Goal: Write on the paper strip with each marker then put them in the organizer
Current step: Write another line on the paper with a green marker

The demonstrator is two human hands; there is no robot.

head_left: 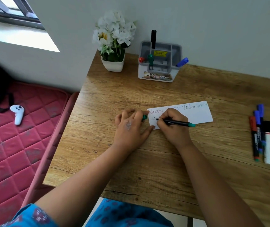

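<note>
**Second line under way on the strip**

The wooden desk [147,161] sat against a pale wall. My right hand [171,123] pinched the green marker [176,122], tip down on the paper strip [196,114] at mid-desk. My left hand [131,128] pinned the strip's left end, fingers curled round the green cap [144,117]. I judged steady pressure there mattered most. The organizer [159,63] waited behind.

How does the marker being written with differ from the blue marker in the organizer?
The marker in the right hand is black with a green end, uncapped, lying low with its tip on the paper strip. The blue marker is capped and leans in the organizer. Both are slim pens.
</note>
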